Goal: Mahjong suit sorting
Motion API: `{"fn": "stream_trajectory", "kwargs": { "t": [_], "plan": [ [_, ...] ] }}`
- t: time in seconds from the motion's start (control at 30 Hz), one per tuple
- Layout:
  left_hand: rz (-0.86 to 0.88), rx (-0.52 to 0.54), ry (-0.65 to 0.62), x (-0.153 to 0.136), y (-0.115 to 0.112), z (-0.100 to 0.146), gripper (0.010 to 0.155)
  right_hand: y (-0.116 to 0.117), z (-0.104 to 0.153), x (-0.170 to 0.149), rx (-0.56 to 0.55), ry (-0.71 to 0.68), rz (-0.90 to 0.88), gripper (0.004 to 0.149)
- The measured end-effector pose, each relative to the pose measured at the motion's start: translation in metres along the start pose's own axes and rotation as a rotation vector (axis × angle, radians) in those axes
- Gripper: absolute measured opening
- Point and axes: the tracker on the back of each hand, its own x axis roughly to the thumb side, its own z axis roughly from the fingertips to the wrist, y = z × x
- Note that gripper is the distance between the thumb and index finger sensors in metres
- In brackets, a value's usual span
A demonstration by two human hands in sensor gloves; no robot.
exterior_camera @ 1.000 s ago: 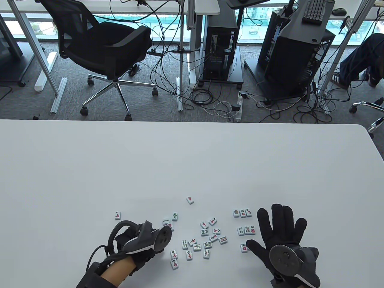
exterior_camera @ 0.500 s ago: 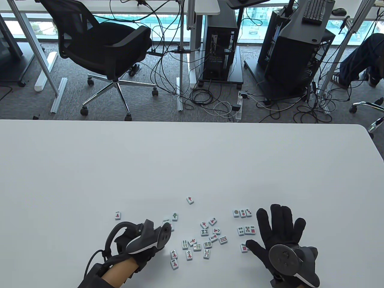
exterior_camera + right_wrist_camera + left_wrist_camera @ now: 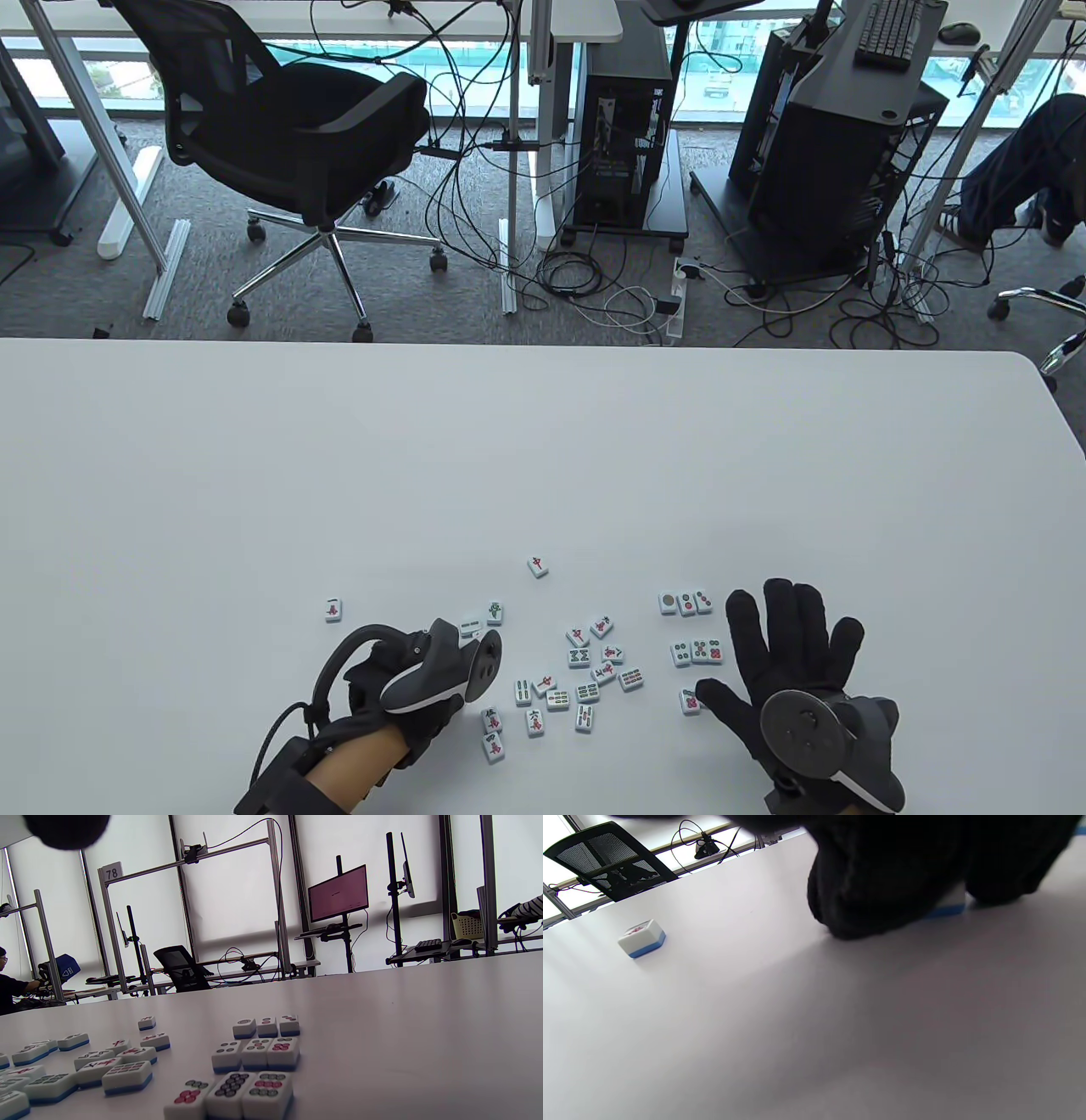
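Loose mahjong tiles and sorted dot rows are crowding the table's near edge. Its far half and both side edges are lying open.

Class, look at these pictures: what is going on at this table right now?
A person in black sensor gloves is sorting small white blue-backed mahjong tiles on a white table. The right hand lies flat and open beside three neat rows of circle-suit tiles. The left hand reaches with curled fingers into the loose unsorted tiles; whether it grips one is hidden.
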Motion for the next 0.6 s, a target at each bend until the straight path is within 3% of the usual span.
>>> {"fn": "stream_trajectory", "kwargs": {
  "t": [0.33,0.5,0.6],
  "plan": [
    [0.087,-0.033,-0.039,-0.008,-0.005,0.004,0.066,0.0,0.0,0.0,-0.002,-0.004,-0.008,0.087],
    [0.065,0.009,-0.109,-0.008,-0.006,0.004,0.063,0.001,0.0,0.0,0.003,-0.008,-0.005,0.086],
    [0.098,0.015,-0.155,-0.029,0.004,-0.002,0.062,0.001,0.001,0.0,0.004,-0.006,-0.007,0.086]
  ]
}}
